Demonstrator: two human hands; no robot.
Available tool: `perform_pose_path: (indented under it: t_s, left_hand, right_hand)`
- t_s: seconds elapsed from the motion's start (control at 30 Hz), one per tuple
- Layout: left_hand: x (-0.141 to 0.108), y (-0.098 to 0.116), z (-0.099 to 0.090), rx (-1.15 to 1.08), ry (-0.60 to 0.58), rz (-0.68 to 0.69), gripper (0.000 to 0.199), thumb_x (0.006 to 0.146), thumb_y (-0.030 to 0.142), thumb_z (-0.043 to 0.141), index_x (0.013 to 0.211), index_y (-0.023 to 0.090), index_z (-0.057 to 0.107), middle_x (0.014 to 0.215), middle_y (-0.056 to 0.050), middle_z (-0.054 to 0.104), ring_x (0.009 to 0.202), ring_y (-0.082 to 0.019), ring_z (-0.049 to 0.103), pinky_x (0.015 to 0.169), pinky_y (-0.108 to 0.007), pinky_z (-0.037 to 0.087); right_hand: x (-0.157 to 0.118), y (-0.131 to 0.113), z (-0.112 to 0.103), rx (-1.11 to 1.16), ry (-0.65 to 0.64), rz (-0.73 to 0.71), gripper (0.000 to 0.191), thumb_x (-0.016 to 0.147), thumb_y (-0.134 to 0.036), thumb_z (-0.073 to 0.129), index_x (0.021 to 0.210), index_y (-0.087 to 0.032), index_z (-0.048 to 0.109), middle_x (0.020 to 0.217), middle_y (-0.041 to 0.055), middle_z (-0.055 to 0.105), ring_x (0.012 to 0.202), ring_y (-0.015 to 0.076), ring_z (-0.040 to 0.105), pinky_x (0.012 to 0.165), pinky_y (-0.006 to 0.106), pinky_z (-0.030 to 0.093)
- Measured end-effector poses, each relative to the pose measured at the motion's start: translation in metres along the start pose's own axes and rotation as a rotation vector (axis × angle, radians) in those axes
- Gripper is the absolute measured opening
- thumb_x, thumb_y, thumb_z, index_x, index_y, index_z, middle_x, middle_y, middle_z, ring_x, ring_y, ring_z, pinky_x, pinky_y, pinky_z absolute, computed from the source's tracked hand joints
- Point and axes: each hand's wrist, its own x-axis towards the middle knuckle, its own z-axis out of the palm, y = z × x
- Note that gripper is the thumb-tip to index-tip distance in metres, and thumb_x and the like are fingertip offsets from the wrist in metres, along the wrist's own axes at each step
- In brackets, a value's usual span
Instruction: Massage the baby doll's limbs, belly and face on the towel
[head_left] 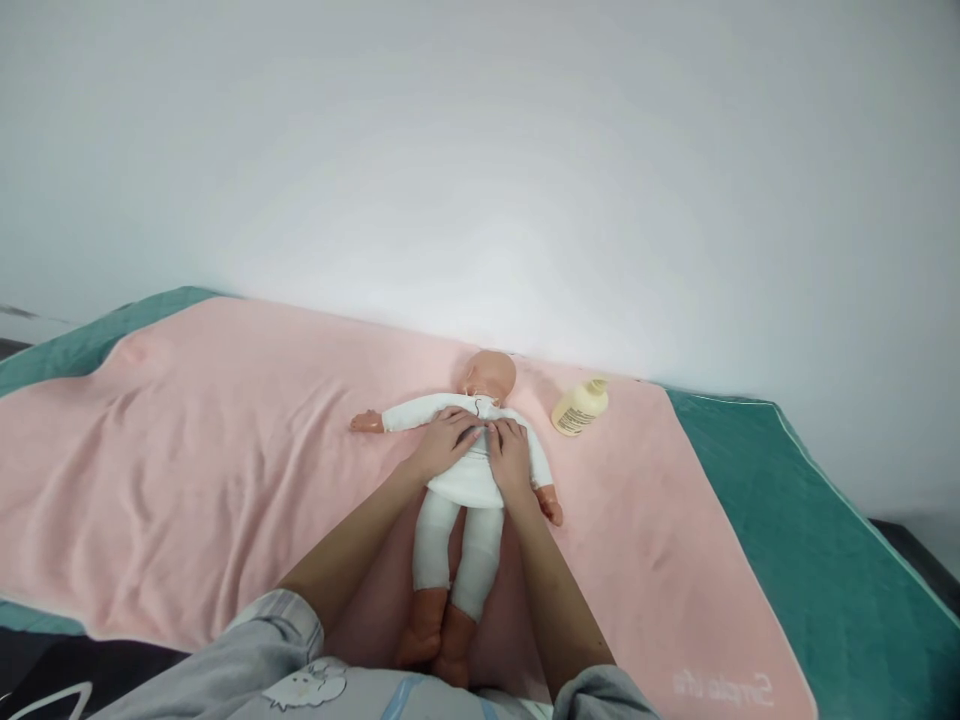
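A baby doll [461, 485] in white clothing lies on its back on a pink blanket [225, 480], its head toward the wall and its feet toward me. Both of its arms are spread out to the sides. My left hand [442, 442] rests flat on the left side of the doll's chest, fingers stretched out. On the other side of the chest lies my right hand [509, 450], its fingers extended over the white top. The two hands are close together, thumbs nearly meeting at the middle. Neither hand grips anything that I can see.
A pale yellow pump bottle [580, 408] leans to the right of the doll's head. Beneath the blanket is a green quilted cover [795, 500], showing at both sides. A white wall [480, 180] rises directly behind the bedding.
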Motion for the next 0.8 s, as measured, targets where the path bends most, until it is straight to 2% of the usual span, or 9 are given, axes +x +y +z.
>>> perform_pose_path:
  t_s: [0.17,0.37,0.6,0.8]
  left_hand:
    - [0.003,0.001,-0.002,0.013,-0.007,0.008,0.027,0.096,0.034,0.046,0.113,0.024,0.065,0.113,-0.004,0.066,0.112,-0.023,0.051,0.101,-0.043,0.039]
    - [0.009,-0.004,0.003,0.047,0.136,-0.035,0.030,0.096,0.034,0.044,0.113,0.022,0.066,0.122,-0.010,0.054,0.116,-0.024,0.048,0.103,-0.042,0.040]
    - [0.012,-0.007,0.007,0.096,0.050,-0.020,0.029,0.097,0.035,0.043,0.114,0.022,0.063,0.115,-0.007,0.058,0.114,-0.023,0.047,0.101,-0.043,0.041]
    - [0.012,-0.007,0.007,0.135,0.033,-0.027,0.028,0.097,0.035,0.043,0.112,0.022,0.062,0.113,-0.007,0.060,0.113,-0.024,0.048,0.098,-0.043,0.042]
  right_hand:
    - [0.006,0.000,0.000,0.006,-0.007,0.007,0.031,0.097,-0.030,0.035,0.090,-0.020,0.063,0.095,0.0083,0.063,0.091,0.0232,0.052,0.087,0.039,0.039]
    - [0.015,-0.003,-0.001,0.056,0.040,0.027,0.031,0.098,-0.033,0.035,0.092,-0.020,0.062,0.100,0.0086,0.061,0.096,0.0229,0.052,0.089,0.039,0.039]
    - [0.017,0.001,0.004,0.057,0.010,0.026,0.029,0.097,-0.030,0.035,0.088,-0.020,0.062,0.097,0.0083,0.063,0.095,0.0227,0.053,0.089,0.039,0.039]
    - [0.017,0.000,0.004,0.049,-0.011,0.021,0.030,0.096,-0.028,0.035,0.087,-0.020,0.063,0.096,0.0086,0.064,0.094,0.0231,0.053,0.090,0.039,0.039]
